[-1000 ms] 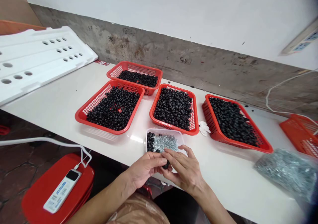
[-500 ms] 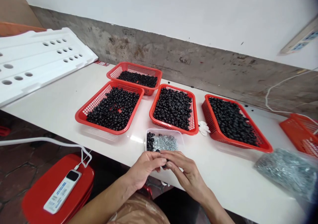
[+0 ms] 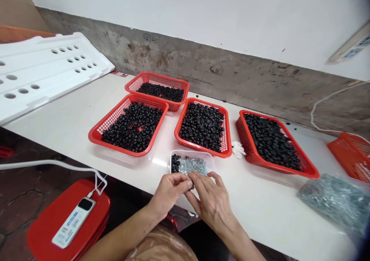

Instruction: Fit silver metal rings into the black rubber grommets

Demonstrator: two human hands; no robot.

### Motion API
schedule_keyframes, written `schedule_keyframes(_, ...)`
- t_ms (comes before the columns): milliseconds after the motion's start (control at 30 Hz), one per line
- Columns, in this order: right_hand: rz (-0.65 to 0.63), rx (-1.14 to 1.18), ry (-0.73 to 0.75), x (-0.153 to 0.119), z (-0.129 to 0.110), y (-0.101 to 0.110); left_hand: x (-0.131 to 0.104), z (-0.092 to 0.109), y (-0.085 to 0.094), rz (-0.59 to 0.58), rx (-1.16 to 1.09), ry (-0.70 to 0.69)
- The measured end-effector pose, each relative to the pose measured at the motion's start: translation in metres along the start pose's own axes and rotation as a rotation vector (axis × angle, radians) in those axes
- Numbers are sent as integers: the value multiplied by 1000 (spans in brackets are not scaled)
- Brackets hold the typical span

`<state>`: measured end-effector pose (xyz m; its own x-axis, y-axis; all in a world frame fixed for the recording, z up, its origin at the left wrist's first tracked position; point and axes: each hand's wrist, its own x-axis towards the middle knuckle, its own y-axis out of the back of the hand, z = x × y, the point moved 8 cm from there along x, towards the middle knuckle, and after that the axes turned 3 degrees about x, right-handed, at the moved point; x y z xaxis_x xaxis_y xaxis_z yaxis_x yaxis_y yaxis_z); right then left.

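Note:
Both hands meet at the near rim of a clear plastic tub point(image 3: 213, 161). My left hand point(image 3: 170, 193) is closed, pinching a small black part point(image 3: 191, 186) between thumb and fingers; most of it is hidden. Against it, my right hand point(image 3: 212, 199) has curved fingers and its thumb underneath. Whatever its fingertips grip is covered. Inside the tub, small black parts with holes point(image 3: 175, 163) lie at the left, beside a heap of tiny shiny metal pieces point(image 3: 192, 164).
Red baskets of black parts stand around the tub: left point(image 3: 95, 135), centre point(image 3: 229, 145), right point(image 3: 310, 172) and back point(image 3: 185, 85). A bag of metal pieces point(image 3: 335, 199) lies at right. White foam board point(image 3: 43, 74) leans left. A power bank point(image 3: 73, 222) rests on a red stool point(image 3: 43, 230).
My right fingers have shifted up and slightly left, spreading somewhat over the tub's near edge. My left hand stays nearly in place. The black part between the hands shows less clearly now.

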<state>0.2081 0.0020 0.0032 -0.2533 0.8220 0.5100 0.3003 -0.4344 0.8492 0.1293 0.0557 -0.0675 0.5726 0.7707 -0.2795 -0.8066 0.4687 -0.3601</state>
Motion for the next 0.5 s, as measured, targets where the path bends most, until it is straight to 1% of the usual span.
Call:
schedule_keyframes(100, 22, -8, 1, 1, -1, 0, 0, 2, 1, -2, 15, -14)
schedule_keyframes(233, 43, 14, -12, 3, 2, 3, 0, 3, 0, -64, 11, -8)
schedule_keyframes(333, 41, 29, -12, 4, 4, 6, -1, 3, -1, -111, 62, -10)
schedule_keyframes(500, 43, 78, 61, 3, 3, 6, -2, 1, -2, -118, 71, -9)
